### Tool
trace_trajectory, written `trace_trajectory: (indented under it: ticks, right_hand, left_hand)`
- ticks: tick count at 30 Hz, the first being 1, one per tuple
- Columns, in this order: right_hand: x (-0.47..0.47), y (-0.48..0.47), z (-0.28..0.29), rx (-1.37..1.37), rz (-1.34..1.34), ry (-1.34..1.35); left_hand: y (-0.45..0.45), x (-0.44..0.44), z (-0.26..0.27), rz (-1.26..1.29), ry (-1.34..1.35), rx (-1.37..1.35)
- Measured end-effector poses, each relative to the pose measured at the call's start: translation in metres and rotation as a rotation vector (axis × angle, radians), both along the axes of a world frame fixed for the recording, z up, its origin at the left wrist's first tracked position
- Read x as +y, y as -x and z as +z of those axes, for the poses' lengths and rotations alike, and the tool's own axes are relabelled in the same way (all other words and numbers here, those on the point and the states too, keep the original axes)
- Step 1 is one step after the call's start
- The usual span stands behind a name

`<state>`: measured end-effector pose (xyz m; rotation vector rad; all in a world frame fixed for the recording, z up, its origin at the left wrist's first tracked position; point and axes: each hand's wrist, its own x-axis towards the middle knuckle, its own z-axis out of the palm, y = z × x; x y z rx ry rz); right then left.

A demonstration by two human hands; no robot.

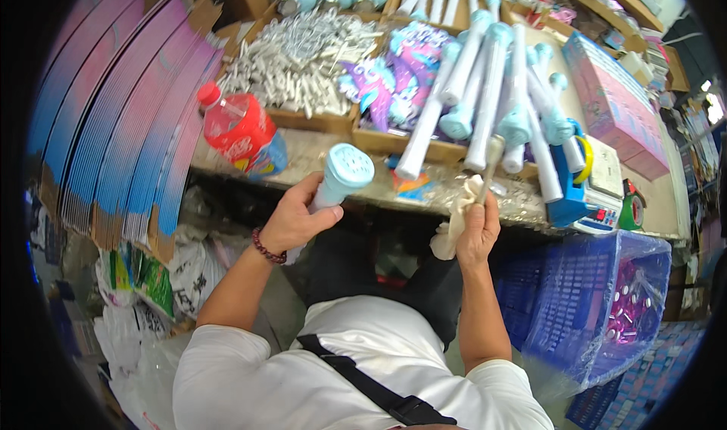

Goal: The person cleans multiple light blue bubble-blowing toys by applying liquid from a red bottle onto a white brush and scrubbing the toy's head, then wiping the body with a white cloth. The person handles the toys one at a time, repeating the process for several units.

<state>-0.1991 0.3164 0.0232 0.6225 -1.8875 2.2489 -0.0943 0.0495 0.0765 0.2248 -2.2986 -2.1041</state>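
Note:
My left hand point(299, 214) grips a light-blue plastic wand point(350, 170) by its stem. The wand's wide head, with small holes in its face, tilts up over the bench edge. In my right hand point(478, 231) are a cream cloth point(448, 238) and a slim stick-like tool point(489, 169); blur keeps its tip unclear. Just beyond that hand lies a pile of white tubes with light-blue ends point(489, 89). A soda bottle point(244, 132) with a red cap and red label leans on the bench past my left hand.
Cartons hold white sticks with metal wire parts point(301, 61) and purple printed cutouts point(392, 83). Stacked printed cardboard point(125, 118) stands at left. Right are a blue tape dispenser point(568, 186), a digital scale point(603, 188), a pink box point(616, 106) and a blue plastic crate point(545, 299) with pink bottles.

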Motion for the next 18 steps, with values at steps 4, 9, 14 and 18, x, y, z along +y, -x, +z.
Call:
trace_trajectory:
  ticks: [4, 9, 14, 18]
  right_hand:
    - [-0.033, -0.041, 0.0, -0.058, 0.144, -0.228]
    - [-0.061, -0.064, -0.011, -0.248, 0.328, -0.285]
    - [-0.083, -0.063, -0.009, -0.404, 0.413, -0.199]
    - [-0.098, -0.06, -0.002, -0.484, 0.461, -0.141]
  left_hand:
    - [-0.03, -0.002, -0.031, 0.121, 0.253, -0.017]
    - [-0.053, -0.014, -0.051, 0.392, 0.289, 0.102]
    - [-0.065, -0.046, -0.035, 0.784, 0.337, 0.33]
    - [-0.059, -0.097, -0.005, 0.76, 0.395, 0.355]
